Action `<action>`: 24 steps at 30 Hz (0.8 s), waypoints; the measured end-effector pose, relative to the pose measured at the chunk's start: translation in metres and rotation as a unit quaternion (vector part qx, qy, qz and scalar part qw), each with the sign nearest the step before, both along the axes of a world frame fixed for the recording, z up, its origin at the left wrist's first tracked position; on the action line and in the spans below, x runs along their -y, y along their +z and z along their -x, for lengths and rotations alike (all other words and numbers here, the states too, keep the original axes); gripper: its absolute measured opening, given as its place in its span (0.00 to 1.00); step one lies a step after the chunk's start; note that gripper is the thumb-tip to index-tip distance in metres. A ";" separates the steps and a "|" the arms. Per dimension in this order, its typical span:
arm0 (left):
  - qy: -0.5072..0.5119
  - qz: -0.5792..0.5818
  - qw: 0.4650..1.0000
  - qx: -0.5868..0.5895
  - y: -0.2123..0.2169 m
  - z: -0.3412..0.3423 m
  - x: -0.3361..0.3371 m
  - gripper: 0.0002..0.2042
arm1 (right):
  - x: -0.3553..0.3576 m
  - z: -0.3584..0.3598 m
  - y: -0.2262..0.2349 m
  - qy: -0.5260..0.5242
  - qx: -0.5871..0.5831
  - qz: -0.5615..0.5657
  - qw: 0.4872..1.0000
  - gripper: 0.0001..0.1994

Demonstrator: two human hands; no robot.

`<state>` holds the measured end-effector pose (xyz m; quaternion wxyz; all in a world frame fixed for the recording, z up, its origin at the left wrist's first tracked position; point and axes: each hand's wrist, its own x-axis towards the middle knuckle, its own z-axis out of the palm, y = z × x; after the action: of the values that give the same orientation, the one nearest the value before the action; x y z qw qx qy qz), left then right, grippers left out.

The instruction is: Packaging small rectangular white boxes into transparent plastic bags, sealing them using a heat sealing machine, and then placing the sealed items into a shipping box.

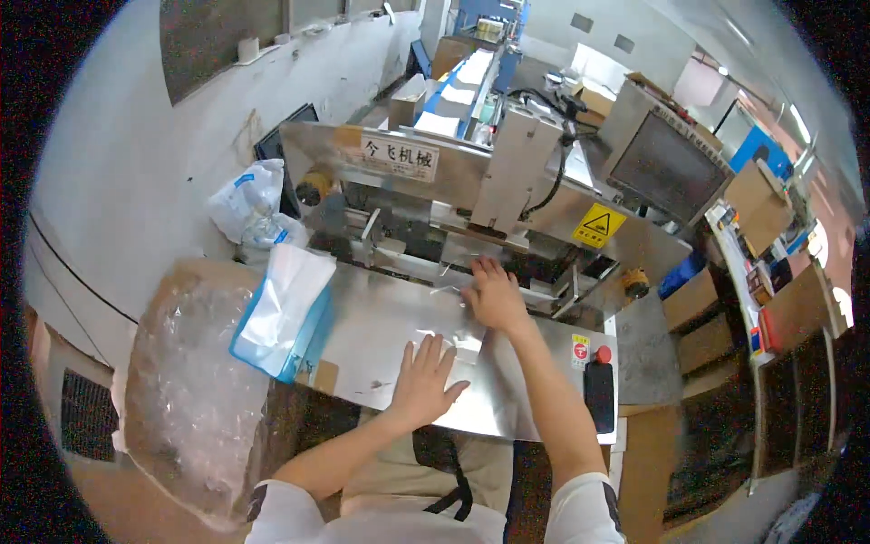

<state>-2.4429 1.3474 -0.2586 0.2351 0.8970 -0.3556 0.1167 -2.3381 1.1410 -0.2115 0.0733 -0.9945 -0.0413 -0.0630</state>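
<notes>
Two bare hands, apart from each other, over the metal worktop [358,313] of a machine
The left hand [422,381] is palm down with its fingers spread over the front part of the worktop, while the right hand [495,295] reaches farther in, fingers extended toward the machine's slot; neither is closed around anything, though whether the right fingertips press on something I cannot tell. A clear, shiny patch [468,347] (film or just glare, too blurred to say) shows on the worktop between the left fingers and the right forearm. Left of the hands, a stack of white sheets [294,281] leans in a blue holder [263,334]; at the worktop's right end, a black phone [599,397] lies just below a red button [604,354]
</notes>
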 end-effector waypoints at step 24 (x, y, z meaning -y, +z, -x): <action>0.087 0.092 0.991 0.030 0.002 0.007 -0.002 0.33 | 0.001 -0.006 0.025 -0.016 0.019 -0.026 0.999 0.25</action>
<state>-2.4495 1.3496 -0.2565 0.2951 0.8952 -0.2708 0.1956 -2.3322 1.1403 -0.1863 0.0975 -0.9913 -0.0253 -0.0846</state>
